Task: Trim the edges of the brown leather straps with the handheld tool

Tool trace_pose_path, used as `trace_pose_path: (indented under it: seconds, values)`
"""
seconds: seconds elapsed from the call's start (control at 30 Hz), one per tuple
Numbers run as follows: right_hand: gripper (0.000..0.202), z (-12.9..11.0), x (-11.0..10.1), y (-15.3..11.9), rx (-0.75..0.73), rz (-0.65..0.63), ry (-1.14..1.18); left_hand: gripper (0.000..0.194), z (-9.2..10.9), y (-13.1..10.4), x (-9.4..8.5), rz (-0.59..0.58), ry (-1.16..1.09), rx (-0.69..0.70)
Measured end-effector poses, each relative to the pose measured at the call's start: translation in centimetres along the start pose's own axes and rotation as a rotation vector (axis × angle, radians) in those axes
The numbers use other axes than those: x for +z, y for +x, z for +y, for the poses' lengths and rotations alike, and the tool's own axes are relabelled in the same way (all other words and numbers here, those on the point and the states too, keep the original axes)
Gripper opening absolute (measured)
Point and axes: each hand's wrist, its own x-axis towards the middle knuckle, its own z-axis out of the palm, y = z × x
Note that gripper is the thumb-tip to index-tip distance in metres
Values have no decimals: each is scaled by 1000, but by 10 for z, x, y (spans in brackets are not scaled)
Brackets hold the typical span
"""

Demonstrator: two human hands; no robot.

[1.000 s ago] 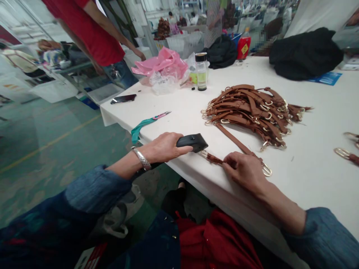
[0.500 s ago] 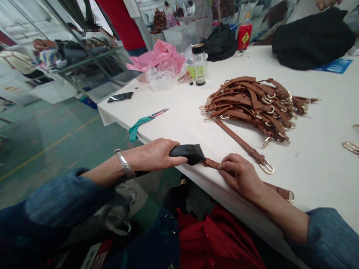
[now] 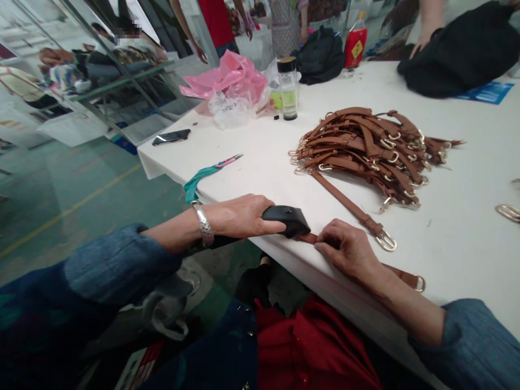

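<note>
My left hand [image 3: 244, 216] is closed around a black hair clipper [image 3: 289, 221], whose head lies over the end of a brown leather strap [image 3: 309, 238] at the table's front edge. Fingers of my right hand [image 3: 347, 250] pinch that strap close to the clipper head. The strap runs on under my right wrist and ends in a gold ring [image 3: 421, 283]. Beyond my right hand lies a separate strap with a gold buckle [image 3: 385, 240]. Behind it sits a heap of brown straps [image 3: 357, 151] with gold metal fittings.
Scissors [image 3: 229, 161] with teal cloth on the handles lie left on the white table [image 3: 260, 157]. Farther back are a phone [image 3: 171, 137], a pink plastic bag [image 3: 229, 78], a lidded glass jar [image 3: 288, 89], a red bottle [image 3: 356, 42] and black bags. Another person's hand [image 3: 426, 38] touches one black bag.
My left hand and the clipper have moved right along the strap, closer to my right hand. At the back, another person's hand has come down onto the black bag.
</note>
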Motion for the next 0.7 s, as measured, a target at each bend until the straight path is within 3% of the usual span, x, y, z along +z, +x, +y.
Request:
trace_pose_path:
  seconds: [0.17,0.4,0.53,0.7]
  values:
    - [5,0,3,0,36,44,-2,40,10,-2,-10,-57,106,13]
    - [16,4,1,2,92,75,-17,48,43,27,-10,-66,225,57]
    - [21,4,-1,3,102,99,-28,49,33,29,-12,-130,117,38]
    - [21,6,2,8,85,80,6,49,14,10,-23,-146,57,-77]
